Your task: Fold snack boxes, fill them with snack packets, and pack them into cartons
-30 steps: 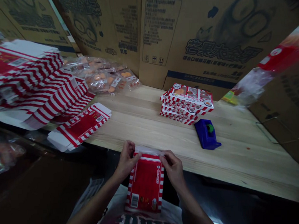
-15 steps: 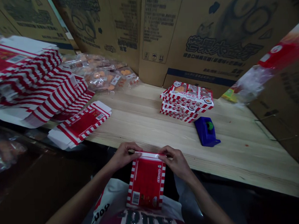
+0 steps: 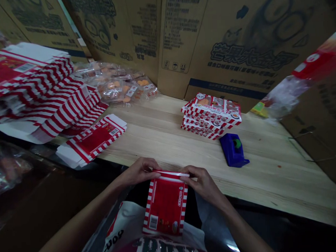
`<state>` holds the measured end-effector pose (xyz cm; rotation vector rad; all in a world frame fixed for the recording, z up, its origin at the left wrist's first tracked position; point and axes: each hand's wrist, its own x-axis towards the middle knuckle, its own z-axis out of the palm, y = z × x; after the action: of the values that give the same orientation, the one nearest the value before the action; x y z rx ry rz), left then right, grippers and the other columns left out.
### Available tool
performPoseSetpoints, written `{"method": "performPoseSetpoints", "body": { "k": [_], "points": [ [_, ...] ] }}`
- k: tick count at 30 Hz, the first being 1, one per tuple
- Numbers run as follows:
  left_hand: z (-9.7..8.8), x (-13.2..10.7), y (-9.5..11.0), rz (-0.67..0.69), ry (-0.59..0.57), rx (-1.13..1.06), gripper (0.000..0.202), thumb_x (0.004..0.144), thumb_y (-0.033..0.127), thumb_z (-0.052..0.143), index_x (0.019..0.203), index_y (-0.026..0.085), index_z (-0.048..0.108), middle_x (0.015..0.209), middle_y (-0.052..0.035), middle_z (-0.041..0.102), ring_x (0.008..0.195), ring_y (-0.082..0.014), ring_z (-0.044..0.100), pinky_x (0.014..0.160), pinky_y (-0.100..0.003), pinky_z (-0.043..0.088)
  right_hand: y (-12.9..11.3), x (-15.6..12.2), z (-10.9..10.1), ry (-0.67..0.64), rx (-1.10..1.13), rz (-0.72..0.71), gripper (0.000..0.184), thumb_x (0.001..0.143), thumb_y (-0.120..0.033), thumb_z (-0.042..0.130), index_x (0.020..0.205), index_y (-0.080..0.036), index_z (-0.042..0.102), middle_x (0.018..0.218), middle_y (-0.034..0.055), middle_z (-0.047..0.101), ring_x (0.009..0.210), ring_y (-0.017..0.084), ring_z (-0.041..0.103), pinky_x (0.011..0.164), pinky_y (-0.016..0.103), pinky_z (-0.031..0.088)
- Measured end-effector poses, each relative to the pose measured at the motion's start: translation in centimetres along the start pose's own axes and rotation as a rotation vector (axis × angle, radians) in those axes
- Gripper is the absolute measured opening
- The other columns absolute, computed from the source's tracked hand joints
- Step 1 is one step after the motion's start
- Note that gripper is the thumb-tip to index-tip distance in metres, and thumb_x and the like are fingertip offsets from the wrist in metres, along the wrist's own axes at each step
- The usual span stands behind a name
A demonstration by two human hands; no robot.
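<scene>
A red carton with striped red-and-white edges (image 3: 168,204) rests against my lap, its barcode side up. My left hand (image 3: 143,171) pinches the carton's far left corner between thumb and fingers. At the far right corner, my right hand (image 3: 198,179) grips the same end, its thumb on the printed face. Between the two hands runs the end flap (image 3: 172,175), striped red and white and folded across the far edge. The fingers beneath the flap are partly hidden.
Flat striped cartons (image 3: 43,79) are piled at the left, with a few more (image 3: 93,138) lying nearer. Behind are clear snack packets (image 3: 124,87). Filled boxes (image 3: 212,113) stand stacked beside a blue tape dispenser (image 3: 233,151). Large cardboard boxes (image 3: 170,44) wall the table's back.
The end flap has been folded over, so its white strip now shows as a red-and-white striped edge. Both hands remain at the corners.
</scene>
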<state>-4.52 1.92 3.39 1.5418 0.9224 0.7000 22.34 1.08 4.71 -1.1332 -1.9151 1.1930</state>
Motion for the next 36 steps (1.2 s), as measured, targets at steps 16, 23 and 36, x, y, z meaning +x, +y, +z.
{"method": "performPoseSetpoints", "body": {
  "k": [16, 23, 36],
  "points": [
    [6.6, 1.6, -2.0, -0.363, 0.42, -0.543, 0.043, 0.06, 0.039, 0.084, 0.093, 0.021, 0.064, 0.084, -0.0009, 0.07, 0.068, -0.021, 0.067, 0.059, -0.029, 0.055, 5.8, -4.3, -3.4, 0.679, 0.03, 0.107, 0.034, 0.08, -0.034, 0.067, 0.112, -0.024, 0.067, 0.116, 0.0068, 0.069, 0.103, 0.023, 0.065, 0.085, 0.036, 0.054],
    [7.5, 2.0, -0.9, -0.444, 0.392, -0.535, 0.052, 0.052, 0.044, 0.087, 0.092, 0.022, 0.062, 0.078, -0.0002, 0.072, 0.06, -0.0246, 0.069, 0.055, -0.035, 0.057, 12.0, -4.9, -17.4, 1.085, 0.006, 0.293, 0.032, 0.058, -0.046, 0.075, 0.067, -0.016, 0.069, 0.073, 0.0052, 0.067, 0.062, 0.016, 0.056, 0.055, 0.028, 0.044],
    [7.3, 2.1, 0.2, -0.517, 0.435, -0.561, 0.058, 0.048, 0.044, 0.088, 0.095, 0.023, 0.059, 0.074, 0.001, 0.072, 0.058, -0.0253, 0.068, 0.052, -0.036, 0.057, 13.9, -4.4, -15.6, 1.207, 0.411, 0.261, 0.026, 0.05, -0.038, 0.081, 0.061, -0.018, 0.068, 0.064, 0.0022, 0.067, 0.056, 0.014, 0.058, 0.052, 0.029, 0.047]
  ]
}}
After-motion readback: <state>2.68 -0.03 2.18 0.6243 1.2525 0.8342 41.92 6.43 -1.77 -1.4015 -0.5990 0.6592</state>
